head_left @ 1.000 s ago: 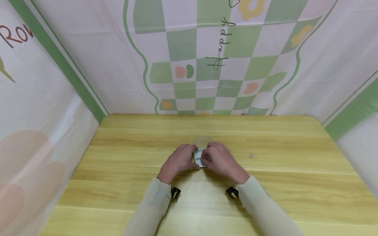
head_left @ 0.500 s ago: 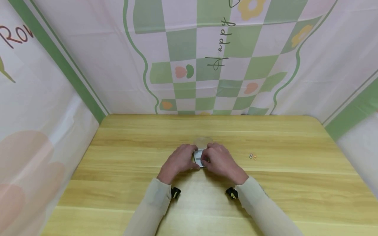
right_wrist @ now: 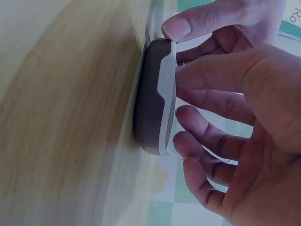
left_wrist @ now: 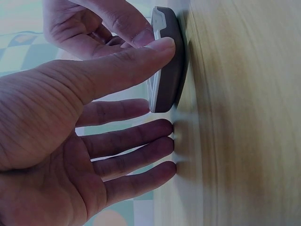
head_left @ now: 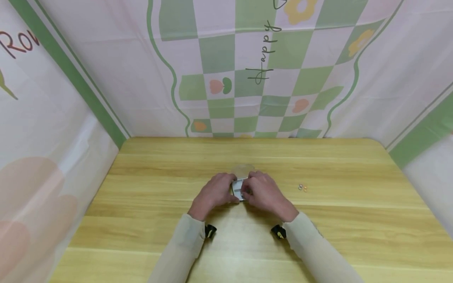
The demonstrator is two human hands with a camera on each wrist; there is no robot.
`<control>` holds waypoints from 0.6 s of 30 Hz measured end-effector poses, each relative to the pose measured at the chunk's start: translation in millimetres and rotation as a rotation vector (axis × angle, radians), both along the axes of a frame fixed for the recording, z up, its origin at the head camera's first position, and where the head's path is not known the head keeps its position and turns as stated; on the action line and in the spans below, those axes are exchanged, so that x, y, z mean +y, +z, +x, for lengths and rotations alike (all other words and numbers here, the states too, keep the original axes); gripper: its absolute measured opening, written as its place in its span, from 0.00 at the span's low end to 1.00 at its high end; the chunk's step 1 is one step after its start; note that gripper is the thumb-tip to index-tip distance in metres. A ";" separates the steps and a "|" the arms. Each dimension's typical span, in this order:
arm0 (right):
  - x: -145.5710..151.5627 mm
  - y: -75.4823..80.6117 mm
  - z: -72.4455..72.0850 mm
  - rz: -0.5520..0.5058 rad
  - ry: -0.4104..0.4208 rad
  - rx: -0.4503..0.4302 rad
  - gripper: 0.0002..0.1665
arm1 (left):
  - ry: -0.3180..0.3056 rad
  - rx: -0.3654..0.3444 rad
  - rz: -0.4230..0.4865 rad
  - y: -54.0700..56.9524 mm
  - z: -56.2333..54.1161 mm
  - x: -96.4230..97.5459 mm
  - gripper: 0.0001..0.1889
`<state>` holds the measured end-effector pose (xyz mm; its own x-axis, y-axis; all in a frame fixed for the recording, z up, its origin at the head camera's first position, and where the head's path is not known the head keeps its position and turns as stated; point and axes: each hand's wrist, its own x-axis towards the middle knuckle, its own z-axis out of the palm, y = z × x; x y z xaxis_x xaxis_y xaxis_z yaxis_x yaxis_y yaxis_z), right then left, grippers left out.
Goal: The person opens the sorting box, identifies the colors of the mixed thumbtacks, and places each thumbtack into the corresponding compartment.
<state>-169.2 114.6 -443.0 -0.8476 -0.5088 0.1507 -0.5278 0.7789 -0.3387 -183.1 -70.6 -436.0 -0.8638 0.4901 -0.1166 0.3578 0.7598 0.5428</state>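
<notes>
A small case (head_left: pixel 238 189) with a dark base, pale rim and divided inside lies on the table between both hands; its clear lid (head_left: pixel 243 170) appears folded back behind it. My left hand (head_left: pixel 217 190) grips the case from the left, its thumb on the near side and its index finger on the far side. In the left wrist view, its other fingers are extended beside the case (left_wrist: pixel 170 70). My right hand (head_left: pixel 265 192) reaches over the rim, thumb and index finger dipping inside the case (right_wrist: pixel 148 99). Those tips are hidden, so anything between them cannot be seen.
Several tiny pieces lie right of the hands, silver ones (head_left: pixel 301 187) and orange ones (head_left: pixel 306 189). They are too small to identify. The wooden table (head_left: pixel 155 196) ends at a printed cloth (head_left: pixel 219 106) behind, with more cloth on both sides.
Both hands stay almost still around the case. The fingers of my right hand shift only very slightly at it, and the tiny pieces lie where they were.
</notes>
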 end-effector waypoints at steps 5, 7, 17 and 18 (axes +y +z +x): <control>1.6 2.9 2.8 -0.011 -0.006 -0.005 0.03 | 0.004 -0.008 0.009 0.4 0.2 -0.1 0.26; 2.9 4.7 4.1 -0.012 -0.012 -0.006 0.02 | 0.005 -0.010 0.010 0.3 0.2 0.0 0.26; 12.5 12.4 8.3 -0.023 -0.040 -0.002 0.03 | 0.005 0.002 0.001 -0.6 0.0 0.7 0.29; 13.5 13.0 8.6 -0.022 -0.043 -0.004 0.03 | 0.007 0.001 0.001 -0.6 0.1 0.7 0.29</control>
<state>-160.6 128.1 -430.0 -0.8691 -0.4687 0.1584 -0.4929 0.7931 -0.3578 -183.0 -69.9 -436.7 -0.8673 0.4844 -0.1151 0.3534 0.7618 0.5429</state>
